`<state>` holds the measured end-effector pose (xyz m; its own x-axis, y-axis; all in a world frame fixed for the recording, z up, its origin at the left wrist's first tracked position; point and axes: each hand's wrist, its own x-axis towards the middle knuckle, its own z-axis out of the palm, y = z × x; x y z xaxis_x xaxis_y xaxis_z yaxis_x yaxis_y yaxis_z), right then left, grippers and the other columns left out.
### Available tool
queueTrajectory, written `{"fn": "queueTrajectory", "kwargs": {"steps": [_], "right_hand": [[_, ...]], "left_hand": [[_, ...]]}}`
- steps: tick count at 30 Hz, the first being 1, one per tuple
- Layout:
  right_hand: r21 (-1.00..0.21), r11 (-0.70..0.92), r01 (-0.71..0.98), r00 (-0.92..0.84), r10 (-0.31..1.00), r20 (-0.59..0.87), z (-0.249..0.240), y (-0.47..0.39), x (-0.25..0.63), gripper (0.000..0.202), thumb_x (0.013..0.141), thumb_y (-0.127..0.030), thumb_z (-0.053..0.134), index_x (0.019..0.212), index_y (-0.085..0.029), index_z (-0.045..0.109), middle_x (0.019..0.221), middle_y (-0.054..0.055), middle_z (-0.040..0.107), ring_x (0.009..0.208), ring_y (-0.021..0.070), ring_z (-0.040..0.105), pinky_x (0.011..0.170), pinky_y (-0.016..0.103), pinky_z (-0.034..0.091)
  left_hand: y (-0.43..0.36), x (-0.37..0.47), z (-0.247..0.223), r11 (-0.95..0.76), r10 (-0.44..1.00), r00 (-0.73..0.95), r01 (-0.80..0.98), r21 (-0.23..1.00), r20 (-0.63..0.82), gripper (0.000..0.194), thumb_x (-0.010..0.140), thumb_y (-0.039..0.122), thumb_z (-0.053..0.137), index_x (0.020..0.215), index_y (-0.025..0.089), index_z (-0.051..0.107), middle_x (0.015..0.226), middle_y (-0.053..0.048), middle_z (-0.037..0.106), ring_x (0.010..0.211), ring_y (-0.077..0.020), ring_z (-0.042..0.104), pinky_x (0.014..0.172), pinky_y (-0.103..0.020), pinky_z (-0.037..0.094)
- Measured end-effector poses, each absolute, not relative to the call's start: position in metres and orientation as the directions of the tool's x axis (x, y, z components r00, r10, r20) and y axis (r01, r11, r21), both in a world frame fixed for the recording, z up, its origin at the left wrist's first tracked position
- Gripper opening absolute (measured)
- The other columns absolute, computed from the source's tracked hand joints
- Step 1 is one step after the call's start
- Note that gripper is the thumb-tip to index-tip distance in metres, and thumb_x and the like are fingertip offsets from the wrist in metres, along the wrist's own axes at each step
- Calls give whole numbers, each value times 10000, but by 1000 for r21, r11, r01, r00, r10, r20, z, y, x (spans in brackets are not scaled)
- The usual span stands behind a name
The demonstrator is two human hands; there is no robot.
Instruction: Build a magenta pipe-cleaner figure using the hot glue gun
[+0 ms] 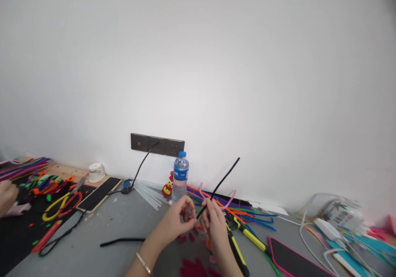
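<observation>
A black pipe cleaner slants up to the right, pinched in my right hand near its lower part. My left hand, with a bracelet on its wrist, has its fingers curled and its thumb tip at the lower end of the same pipe cleaner. Exactly how the left fingertips grip is partly hidden. Another black pipe cleaner lies on the grey table left of my forearm. Dark red fuzzy pieces lie below my hands. Beside my right wrist are yellow-and-black pliers.
Behind my hands stand a water bottle and a small red-and-yellow figure. Colored pipe cleaners spread to the right, near a pink-edged phone. At left are another phone, scissors and another person's hand.
</observation>
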<state>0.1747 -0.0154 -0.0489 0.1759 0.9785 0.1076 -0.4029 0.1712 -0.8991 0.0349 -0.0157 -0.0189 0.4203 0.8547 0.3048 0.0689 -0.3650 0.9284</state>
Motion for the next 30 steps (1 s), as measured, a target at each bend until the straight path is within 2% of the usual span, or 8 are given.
{"fn": "queueTrajectory", "kwargs": {"steps": [6,11,16,20,23,27,30], "right_hand": [[-908,136,-396,136,987,89,-51,-15,174,456,743,-647,629,718,-199,550,338,-128,341,267,48,244,274,153,225],[-910,110,-400,118,991,68,-53,-14,173,477,747,-666,605,719,-191,563,341,-131,318,286,46,212,286,153,205],[-917,102,-386,111,992,64,-57,-11,173,464,711,-649,652,698,-197,550,349,-139,296,302,47,200,306,159,197],[-922,86,-376,71,995,64,-55,-10,177,451,685,-619,695,671,-192,548,391,-119,363,320,41,236,327,163,174],[-921,74,-381,40,997,63,-51,-9,180,474,655,-642,701,656,-192,552,365,-119,360,311,49,253,336,175,188],[-926,109,-362,74,993,88,-52,-7,183,477,668,-649,690,674,-190,565,349,-118,363,320,62,281,357,185,229],[-921,112,-372,70,993,92,-56,-5,186,471,677,-641,693,690,-185,573,356,-119,367,331,63,288,368,185,248]], "left_hand": [[-16,37,-26,-358,844,457,86,930,282,215,686,40,569,825,190,504,723,54,547,557,-83,399,527,-191,316],[-17,42,-27,-255,853,465,-24,967,237,231,699,74,584,793,209,422,730,52,567,531,-74,403,515,-192,313],[-18,45,-25,-234,862,455,-40,972,226,324,680,69,610,722,228,331,693,64,576,493,-59,379,497,-180,297],[-16,46,-31,-215,835,494,-112,970,242,337,704,86,623,729,231,320,705,63,561,479,-50,364,480,-176,269],[-16,47,-35,-178,821,520,-160,971,236,315,744,135,632,753,229,332,723,64,512,499,-54,354,493,-184,266],[-20,47,-29,-229,816,531,-68,971,229,258,813,221,598,718,216,359,670,67,400,565,-88,333,528,-204,266],[-24,47,-20,-313,790,555,0,950,260,264,868,243,520,673,211,346,698,41,399,658,-122,359,596,-219,301]]}}
